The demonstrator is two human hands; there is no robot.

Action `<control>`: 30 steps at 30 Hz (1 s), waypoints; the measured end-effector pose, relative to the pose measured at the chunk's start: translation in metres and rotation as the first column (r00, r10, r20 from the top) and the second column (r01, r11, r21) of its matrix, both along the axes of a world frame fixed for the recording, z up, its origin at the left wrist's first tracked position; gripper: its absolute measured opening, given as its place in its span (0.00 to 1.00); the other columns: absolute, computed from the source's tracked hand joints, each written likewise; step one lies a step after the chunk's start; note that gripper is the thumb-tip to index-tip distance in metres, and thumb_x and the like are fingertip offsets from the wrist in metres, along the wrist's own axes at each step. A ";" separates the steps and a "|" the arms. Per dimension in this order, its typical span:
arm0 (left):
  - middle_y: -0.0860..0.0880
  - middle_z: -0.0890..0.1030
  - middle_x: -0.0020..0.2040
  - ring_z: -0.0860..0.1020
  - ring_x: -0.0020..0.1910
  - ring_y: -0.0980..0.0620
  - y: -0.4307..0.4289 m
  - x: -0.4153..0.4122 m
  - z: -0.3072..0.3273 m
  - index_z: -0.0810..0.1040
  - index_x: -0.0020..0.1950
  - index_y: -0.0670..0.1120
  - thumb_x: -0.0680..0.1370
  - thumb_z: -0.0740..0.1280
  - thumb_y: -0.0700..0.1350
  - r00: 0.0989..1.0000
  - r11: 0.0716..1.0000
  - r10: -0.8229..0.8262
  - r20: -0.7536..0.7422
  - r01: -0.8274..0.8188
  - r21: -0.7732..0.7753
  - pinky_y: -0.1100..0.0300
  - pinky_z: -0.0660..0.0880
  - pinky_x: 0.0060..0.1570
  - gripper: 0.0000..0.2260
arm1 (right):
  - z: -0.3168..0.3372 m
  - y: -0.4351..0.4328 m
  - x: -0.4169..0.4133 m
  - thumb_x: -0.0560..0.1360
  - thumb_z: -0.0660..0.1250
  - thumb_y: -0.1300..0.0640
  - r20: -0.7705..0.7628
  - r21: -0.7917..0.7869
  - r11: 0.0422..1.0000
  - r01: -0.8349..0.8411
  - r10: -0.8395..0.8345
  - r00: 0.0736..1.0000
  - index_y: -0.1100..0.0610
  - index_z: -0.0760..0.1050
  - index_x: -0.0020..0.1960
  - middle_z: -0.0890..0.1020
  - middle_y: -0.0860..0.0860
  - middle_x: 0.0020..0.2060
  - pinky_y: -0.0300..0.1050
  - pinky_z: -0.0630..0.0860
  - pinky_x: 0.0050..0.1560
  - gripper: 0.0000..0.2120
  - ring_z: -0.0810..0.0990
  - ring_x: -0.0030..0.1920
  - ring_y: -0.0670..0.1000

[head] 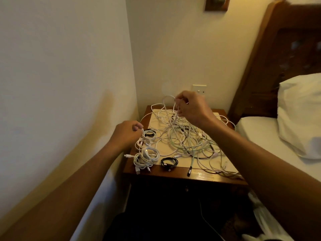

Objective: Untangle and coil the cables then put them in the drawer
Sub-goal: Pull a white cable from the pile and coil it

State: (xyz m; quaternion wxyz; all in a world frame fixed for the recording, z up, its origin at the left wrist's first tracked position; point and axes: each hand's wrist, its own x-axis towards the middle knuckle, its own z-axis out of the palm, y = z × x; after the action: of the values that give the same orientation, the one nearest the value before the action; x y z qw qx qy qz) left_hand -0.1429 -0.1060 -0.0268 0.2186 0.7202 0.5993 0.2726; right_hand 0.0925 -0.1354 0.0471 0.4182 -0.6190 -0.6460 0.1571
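My left hand (126,134) pinches a cable end (142,131); my right hand (191,108) pinches a loop (167,100) above the tangle (182,136), mid-frame. I'd feed slack gently, never yank.

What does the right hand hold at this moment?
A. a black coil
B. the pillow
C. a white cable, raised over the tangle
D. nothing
C: the right hand pinches a white cable and holds it up over the tangle on the nightstand, while the black coil lies untouched near the front edge.
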 end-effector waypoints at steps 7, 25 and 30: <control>0.50 0.80 0.55 0.78 0.52 0.51 -0.029 0.027 0.067 0.79 0.63 0.48 0.81 0.69 0.47 0.992 0.985 -0.053 0.118 0.032 0.169 0.64 0.70 0.41 0.11 | 0.097 -0.034 0.023 0.83 0.66 0.58 -0.037 0.246 0.969 0.037 -0.029 0.999 0.58 0.82 0.55 0.84 0.51 0.43 0.50 0.86 0.43 0.06 0.86 0.40 0.51; 0.46 0.85 0.52 0.85 0.44 0.50 -0.095 0.191 0.102 0.84 0.56 0.48 0.82 0.69 0.47 0.793 0.818 -0.563 0.232 0.575 0.022 0.55 0.83 0.46 0.06 | 0.222 -0.218 0.108 0.84 0.65 0.58 -0.138 0.440 0.898 -0.021 0.091 0.986 0.62 0.79 0.59 0.84 0.56 0.47 0.43 0.85 0.48 0.09 0.87 0.48 0.52; 0.35 0.83 0.49 0.83 0.42 0.43 -0.080 0.191 0.128 0.83 0.53 0.41 0.82 0.67 0.40 0.765 0.910 -0.400 0.505 0.396 0.120 0.59 0.84 0.41 0.05 | 0.199 -0.251 0.153 0.84 0.63 0.56 -0.029 0.343 0.929 0.139 -0.137 0.990 0.56 0.79 0.54 0.82 0.51 0.44 0.37 0.80 0.40 0.07 0.84 0.42 0.46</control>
State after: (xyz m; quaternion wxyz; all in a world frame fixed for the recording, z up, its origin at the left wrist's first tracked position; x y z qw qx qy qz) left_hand 0.0484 -0.1856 0.1013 0.4222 0.7309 0.3507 0.4057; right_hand 0.2458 -0.3859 0.2463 0.5315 -0.5798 -0.6174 0.0132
